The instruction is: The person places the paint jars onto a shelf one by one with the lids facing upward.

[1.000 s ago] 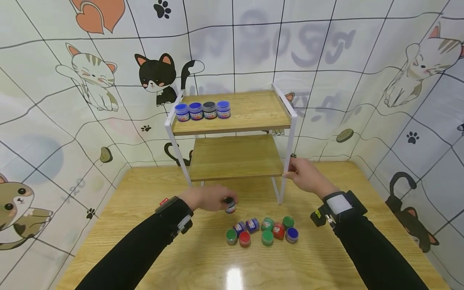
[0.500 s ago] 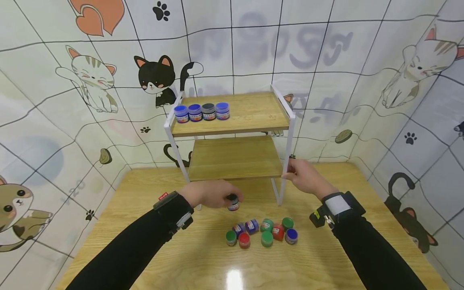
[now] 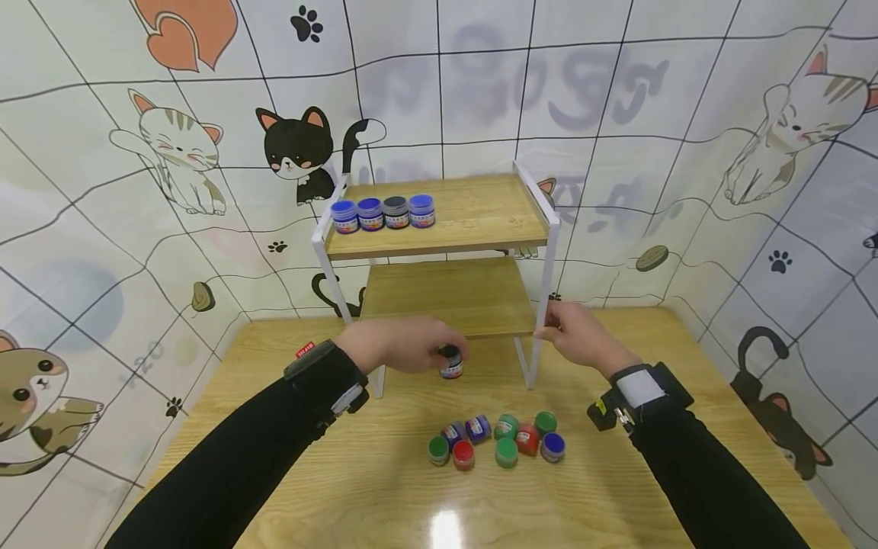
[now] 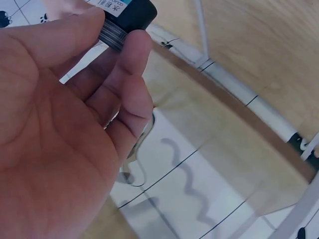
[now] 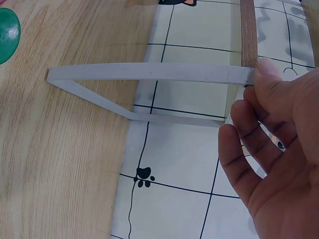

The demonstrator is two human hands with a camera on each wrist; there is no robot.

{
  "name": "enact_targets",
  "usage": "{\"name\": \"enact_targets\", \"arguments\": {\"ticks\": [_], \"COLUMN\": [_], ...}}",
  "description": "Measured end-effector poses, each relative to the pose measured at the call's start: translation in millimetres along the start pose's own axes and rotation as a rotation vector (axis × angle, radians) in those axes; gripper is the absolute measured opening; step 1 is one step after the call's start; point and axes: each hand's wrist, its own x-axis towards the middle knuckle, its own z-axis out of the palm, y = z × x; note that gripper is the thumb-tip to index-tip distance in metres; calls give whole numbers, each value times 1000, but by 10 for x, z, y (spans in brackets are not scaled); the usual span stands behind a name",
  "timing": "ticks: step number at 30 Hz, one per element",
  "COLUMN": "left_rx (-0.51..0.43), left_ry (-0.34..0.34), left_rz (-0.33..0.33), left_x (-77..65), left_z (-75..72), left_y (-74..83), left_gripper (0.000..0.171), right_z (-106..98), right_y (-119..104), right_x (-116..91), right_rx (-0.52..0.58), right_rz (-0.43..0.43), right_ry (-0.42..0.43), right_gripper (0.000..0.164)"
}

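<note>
My left hand [image 3: 405,343] pinches a small paint jar [image 3: 451,366] by its black lid, in front of the lower board's front edge. In the left wrist view the thumb and fingertips close on the jar's ridged lid, and part of the jar [image 4: 132,15] is cut off at the top. At the two-tier rack [image 3: 446,286], my right hand [image 3: 583,335] grips the white right front leg beside the lower board. The thumb shows against the leg [image 5: 149,70] in the right wrist view. On the upper board several jars [image 3: 370,215] stand in a row at the left, blue-lidded except one black-lidded.
On the table [image 3: 343,473] before the rack lie two loose clusters of jars: green, red and blue ones at the left [image 3: 463,455], more at the right [image 3: 506,451]. Some lie on their sides. A cat-printed wall covering [image 3: 274,252] stands behind the rack.
My left hand has risen and moved slightly right with the black-lidded jar, from over the table up to the lower board's front edge. The right hand stays on the rack leg.
</note>
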Motion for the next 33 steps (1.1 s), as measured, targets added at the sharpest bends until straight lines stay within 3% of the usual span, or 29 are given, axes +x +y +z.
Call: {"name": "enact_targets", "arguments": {"ticks": [9,20,33], "left_rx": [25,13,-41], "left_ry": [42,102,190], "left_rz": [41,34,58], "left_x": [-59,-188,-338], "left_z": [-298,-670,-1071], "left_y": [200,367,416], "left_gripper": [31,31,32], "right_z": [6,9,-9], "right_y": [15,5,-10], "right_x": [-10,-15,0], "right_rx": [3,0,1], "right_rz": [8,-1,-6], "right_ry": [-2,7,6], "right_gripper": [14,13,13]}}
